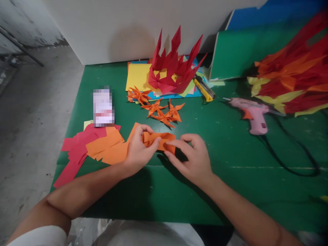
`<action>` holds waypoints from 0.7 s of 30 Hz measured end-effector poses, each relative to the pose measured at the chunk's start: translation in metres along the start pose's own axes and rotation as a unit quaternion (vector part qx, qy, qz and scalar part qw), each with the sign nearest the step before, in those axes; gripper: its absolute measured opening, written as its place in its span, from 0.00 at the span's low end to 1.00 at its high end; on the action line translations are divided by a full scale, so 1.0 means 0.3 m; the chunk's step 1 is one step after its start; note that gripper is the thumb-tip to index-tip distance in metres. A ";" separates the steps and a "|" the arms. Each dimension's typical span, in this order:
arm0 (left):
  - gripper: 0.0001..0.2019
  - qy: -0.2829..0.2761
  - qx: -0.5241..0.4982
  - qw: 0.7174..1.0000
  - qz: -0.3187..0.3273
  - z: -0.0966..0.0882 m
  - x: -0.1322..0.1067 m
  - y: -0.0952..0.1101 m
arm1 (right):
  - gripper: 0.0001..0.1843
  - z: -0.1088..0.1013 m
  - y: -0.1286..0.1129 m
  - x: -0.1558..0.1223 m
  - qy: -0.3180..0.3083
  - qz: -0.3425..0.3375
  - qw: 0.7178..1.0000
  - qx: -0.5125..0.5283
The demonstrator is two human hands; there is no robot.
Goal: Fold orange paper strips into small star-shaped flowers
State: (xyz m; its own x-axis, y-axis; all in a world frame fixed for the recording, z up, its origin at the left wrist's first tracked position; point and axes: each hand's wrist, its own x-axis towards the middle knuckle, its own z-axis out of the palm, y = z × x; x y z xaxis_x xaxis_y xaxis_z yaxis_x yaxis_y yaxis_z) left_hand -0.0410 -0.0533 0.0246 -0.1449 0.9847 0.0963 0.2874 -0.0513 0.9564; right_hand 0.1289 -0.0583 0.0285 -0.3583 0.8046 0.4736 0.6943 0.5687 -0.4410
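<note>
Both hands hold one partly folded strip of orange paper [167,138] just above the green table. My left hand [139,147] pinches its left end between thumb and fingers. On the strip's right end, the thumb and index finger of my right hand [193,155] are closed. Several finished orange paper flowers [164,116] lie just beyond the hands. Close by my left hand is a spread pile of orange paper strips [105,143], overlapping red paper strips [79,145].
A red folded-paper crown [169,75] stands on coloured sheets, with a yellow cutter [205,89] beside it. At right lie a pink glue gun [252,111], its black cord [289,160] and a large red-orange paper piece [294,78]. A blurred phone-like object [103,107] is at left.
</note>
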 end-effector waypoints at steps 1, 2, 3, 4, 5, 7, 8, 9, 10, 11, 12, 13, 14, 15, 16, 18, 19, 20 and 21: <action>0.10 0.010 -0.005 1.000 0.001 0.000 0.001 0.001 | 0.10 0.000 0.002 -0.001 -0.001 0.002 1.000 -0.011; 0.10 0.017 -0.008 1.000 0.001 0.000 0.002 0.002 | 0.12 0.001 0.003 -0.002 -0.001 0.004 1.000 -0.021; 0.10 0.025 -0.010 1.000 0.002 0.001 0.003 0.003 | 0.13 0.002 0.004 -0.003 -0.001 0.007 1.000 -0.030; 0.10 0.031 -0.012 0.999 0.002 0.001 0.003 0.003 | 0.14 0.003 0.005 -0.003 -0.002 0.008 0.999 -0.038; 0.10 0.036 -0.013 0.999 0.004 0.001 0.004 0.004 | 0.14 0.003 0.005 -0.004 -0.004 0.010 0.999 -0.045; 0.10 0.044 -0.014 0.999 0.008 0.002 0.005 0.005 | 0.13 0.003 0.002 -0.003 -0.005 0.017 0.999 -0.047; 0.10 0.046 -0.012 0.999 0.012 0.002 0.005 0.006 | 0.12 0.003 -0.001 -0.002 -0.002 0.022 0.999 -0.040; 0.10 0.047 -0.009 0.999 0.015 0.002 0.004 0.007 | 0.10 0.002 -0.005 -0.001 0.003 0.028 0.999 -0.029; 0.10 0.048 -0.006 0.999 0.017 0.003 0.004 0.007 | 0.08 0.001 -0.009 0.001 0.011 0.033 0.999 -0.016; 0.10 0.048 -0.004 0.999 0.018 0.003 0.003 0.006 | 0.06 0.001 -0.013 0.003 0.018 0.038 0.999 -0.004; 0.10 0.048 -0.002 0.999 0.018 0.003 0.003 0.006 | 0.05 0.000 -0.017 0.004 0.025 0.041 0.999 0.005; 0.10 0.047 -0.002 0.999 0.016 0.003 0.002 0.005 | 0.04 -0.001 -0.020 0.006 0.032 0.042 0.999 0.009; 0.11 0.045 -0.002 0.999 0.013 0.003 0.002 0.004 | 0.04 -0.002 -0.023 0.007 0.037 0.041 0.998 0.008; 0.11 0.043 -0.002 0.999 0.010 0.003 0.002 0.002 | 0.04 -0.003 -0.025 0.007 0.042 0.038 0.998 0.003; 0.11 0.040 -0.002 0.999 0.007 0.003 0.002 0.000 | 0.04 -0.004 -0.025 0.006 0.045 0.031 0.998 -0.004; 0.11 0.036 -0.007 0.999 0.004 0.004 0.004 -0.004 | 0.04 -0.007 -0.024 0.004 0.049 0.016 0.998 -0.023; 0.12 0.034 -0.012 0.999 0.003 0.004 0.005 -0.006 | 0.04 -0.009 -0.022 0.003 0.047 0.008 0.998 -0.033; 0.12 0.032 -0.018 0.999 0.002 0.004 0.006 -0.008 | 0.04 -0.010 -0.020 0.001 0.046 -0.001 0.998 -0.044; 0.12 0.027 -0.023 0.999 -0.001 0.005 0.007 -0.011 | 0.04 -0.012 -0.019 0.000 0.047 -0.010 0.997 -0.056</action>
State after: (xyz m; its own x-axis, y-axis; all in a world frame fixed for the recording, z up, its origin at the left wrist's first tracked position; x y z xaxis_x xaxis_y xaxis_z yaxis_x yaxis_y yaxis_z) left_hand -0.0408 -0.0507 0.0213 -0.1974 0.9744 0.1071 0.2431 -0.0572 0.9683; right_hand 0.1271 -0.0622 0.0337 -0.3170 0.7704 0.5532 0.7541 0.5585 -0.3456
